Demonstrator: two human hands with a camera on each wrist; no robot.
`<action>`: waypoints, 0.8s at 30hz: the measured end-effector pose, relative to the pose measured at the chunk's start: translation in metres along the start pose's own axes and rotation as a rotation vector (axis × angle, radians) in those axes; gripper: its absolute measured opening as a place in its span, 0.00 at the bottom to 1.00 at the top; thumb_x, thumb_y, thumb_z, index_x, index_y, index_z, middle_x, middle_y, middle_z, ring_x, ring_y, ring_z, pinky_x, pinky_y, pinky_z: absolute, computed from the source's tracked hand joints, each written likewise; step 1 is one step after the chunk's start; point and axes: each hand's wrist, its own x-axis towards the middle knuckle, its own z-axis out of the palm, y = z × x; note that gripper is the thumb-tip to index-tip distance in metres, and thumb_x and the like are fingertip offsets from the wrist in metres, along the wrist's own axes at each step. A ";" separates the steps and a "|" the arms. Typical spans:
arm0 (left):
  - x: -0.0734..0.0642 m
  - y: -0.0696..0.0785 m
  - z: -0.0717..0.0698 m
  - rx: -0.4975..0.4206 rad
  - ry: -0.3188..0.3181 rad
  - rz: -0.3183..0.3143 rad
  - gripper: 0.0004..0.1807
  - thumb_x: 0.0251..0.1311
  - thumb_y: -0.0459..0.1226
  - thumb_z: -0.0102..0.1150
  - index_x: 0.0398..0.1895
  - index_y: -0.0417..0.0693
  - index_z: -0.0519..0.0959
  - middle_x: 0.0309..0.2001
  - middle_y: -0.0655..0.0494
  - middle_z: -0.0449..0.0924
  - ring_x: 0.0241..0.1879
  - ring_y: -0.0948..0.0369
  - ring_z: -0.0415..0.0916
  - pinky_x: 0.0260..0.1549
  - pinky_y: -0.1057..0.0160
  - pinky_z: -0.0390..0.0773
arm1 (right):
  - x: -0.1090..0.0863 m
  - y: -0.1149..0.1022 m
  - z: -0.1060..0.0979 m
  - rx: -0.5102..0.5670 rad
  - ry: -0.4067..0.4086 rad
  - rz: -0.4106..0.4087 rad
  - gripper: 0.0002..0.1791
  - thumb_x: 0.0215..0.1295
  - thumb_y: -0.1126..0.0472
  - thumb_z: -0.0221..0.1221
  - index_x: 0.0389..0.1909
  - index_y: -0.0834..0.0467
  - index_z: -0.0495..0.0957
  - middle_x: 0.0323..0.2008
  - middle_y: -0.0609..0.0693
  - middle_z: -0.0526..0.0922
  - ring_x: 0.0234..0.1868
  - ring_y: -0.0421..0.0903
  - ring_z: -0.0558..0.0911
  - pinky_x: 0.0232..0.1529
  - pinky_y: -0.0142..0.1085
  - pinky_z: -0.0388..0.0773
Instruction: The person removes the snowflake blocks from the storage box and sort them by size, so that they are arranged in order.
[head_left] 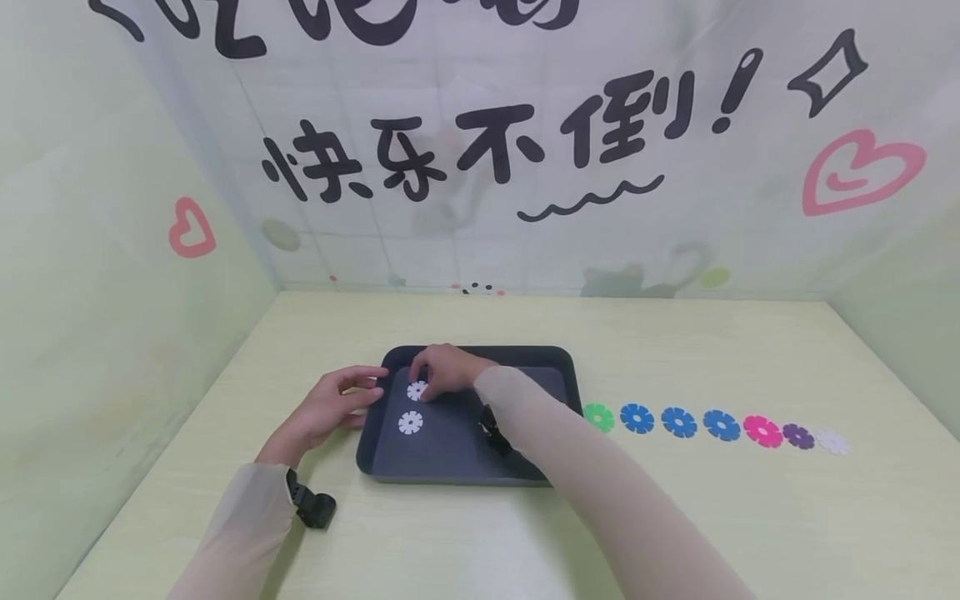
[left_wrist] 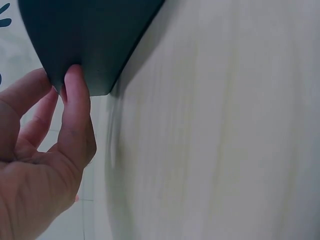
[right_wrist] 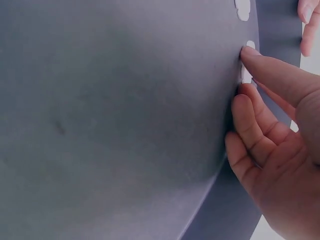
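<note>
A dark rectangular tray lies on the table with two white notched plastic discs inside, near its left side. My right hand reaches across the tray and pinches the upper white disc between thumb and fingers, low over the tray floor. In the right wrist view, that white disc shows partly between the fingertips. The lower white disc lies flat on the tray floor. With its fingertips on the rim and outer wall, my left hand grips the tray at its left side.
Right of the tray runs a row of notched discs: a green disc, several blue ones, a pink disc, a purple disc and a white one. A printed cloth wall stands behind the table.
</note>
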 end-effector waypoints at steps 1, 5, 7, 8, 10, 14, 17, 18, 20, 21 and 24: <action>0.000 0.000 0.000 0.001 0.002 0.001 0.26 0.58 0.35 0.60 0.60 0.38 0.68 0.47 0.42 0.64 0.38 0.57 0.73 0.32 0.62 0.80 | 0.000 0.000 0.000 -0.006 0.002 0.000 0.16 0.51 0.63 0.67 0.43 0.59 0.80 0.33 0.48 0.79 0.28 0.39 0.74 0.28 0.27 0.72; 0.000 -0.001 0.000 -0.001 0.004 -0.002 0.26 0.58 0.36 0.59 0.60 0.39 0.68 0.48 0.43 0.64 0.38 0.58 0.73 0.32 0.61 0.81 | 0.000 0.001 -0.001 -0.031 0.014 0.025 0.14 0.49 0.61 0.69 0.37 0.58 0.79 0.32 0.46 0.77 0.29 0.40 0.73 0.30 0.27 0.71; 0.000 -0.001 0.000 -0.005 0.003 -0.002 0.26 0.58 0.35 0.59 0.60 0.39 0.67 0.48 0.43 0.64 0.39 0.58 0.73 0.32 0.61 0.81 | -0.001 0.002 -0.002 -0.042 0.024 0.040 0.13 0.47 0.61 0.70 0.34 0.57 0.78 0.30 0.45 0.75 0.29 0.40 0.72 0.30 0.27 0.70; 0.000 -0.001 0.000 -0.007 0.003 -0.002 0.26 0.58 0.35 0.59 0.60 0.39 0.67 0.48 0.43 0.64 0.39 0.58 0.73 0.32 0.61 0.81 | -0.001 0.003 -0.003 -0.042 0.031 0.047 0.13 0.46 0.60 0.71 0.32 0.57 0.78 0.29 0.44 0.75 0.29 0.40 0.72 0.30 0.27 0.70; 0.001 -0.001 0.000 -0.010 0.002 0.000 0.26 0.58 0.35 0.59 0.60 0.38 0.67 0.48 0.42 0.64 0.39 0.58 0.73 0.32 0.61 0.81 | -0.003 0.004 -0.004 -0.034 0.045 0.049 0.12 0.45 0.60 0.71 0.28 0.57 0.77 0.27 0.44 0.74 0.28 0.39 0.71 0.29 0.27 0.70; 0.000 -0.001 0.001 -0.008 0.011 -0.002 0.26 0.58 0.35 0.59 0.60 0.38 0.68 0.48 0.42 0.64 0.39 0.58 0.73 0.32 0.61 0.81 | -0.007 0.006 -0.007 0.024 0.064 0.036 0.11 0.45 0.62 0.71 0.23 0.57 0.77 0.23 0.44 0.75 0.25 0.39 0.72 0.27 0.27 0.70; 0.000 0.000 0.001 0.000 0.019 -0.006 0.26 0.58 0.35 0.59 0.60 0.39 0.68 0.48 0.42 0.64 0.39 0.58 0.74 0.32 0.61 0.81 | -0.011 0.008 -0.009 0.082 0.057 0.020 0.10 0.46 0.64 0.70 0.22 0.58 0.77 0.21 0.45 0.76 0.23 0.39 0.73 0.25 0.27 0.71; 0.000 0.000 0.001 0.002 0.019 -0.006 0.26 0.58 0.35 0.59 0.60 0.39 0.68 0.48 0.42 0.64 0.38 0.58 0.74 0.32 0.61 0.81 | -0.013 0.009 -0.011 0.098 0.054 0.016 0.09 0.47 0.64 0.69 0.22 0.58 0.76 0.20 0.45 0.77 0.22 0.39 0.74 0.25 0.28 0.71; -0.001 0.000 0.002 0.000 0.019 -0.003 0.26 0.58 0.35 0.59 0.60 0.39 0.68 0.48 0.42 0.64 0.38 0.58 0.74 0.32 0.61 0.81 | -0.017 0.013 -0.014 0.124 0.053 0.002 0.09 0.48 0.65 0.68 0.23 0.58 0.76 0.19 0.45 0.77 0.21 0.39 0.74 0.23 0.28 0.72; -0.001 0.000 0.002 0.000 0.018 -0.001 0.26 0.58 0.35 0.59 0.60 0.39 0.68 0.48 0.43 0.64 0.38 0.58 0.74 0.32 0.61 0.81 | -0.020 0.016 -0.016 0.135 0.055 -0.007 0.08 0.49 0.66 0.68 0.24 0.58 0.76 0.19 0.46 0.77 0.20 0.39 0.75 0.23 0.28 0.72; -0.001 0.000 0.002 0.000 0.017 0.004 0.26 0.58 0.35 0.60 0.60 0.38 0.68 0.47 0.44 0.64 0.37 0.59 0.74 0.30 0.62 0.80 | -0.030 0.022 -0.025 0.168 0.068 -0.031 0.08 0.49 0.66 0.67 0.25 0.59 0.76 0.19 0.46 0.78 0.21 0.39 0.75 0.23 0.29 0.73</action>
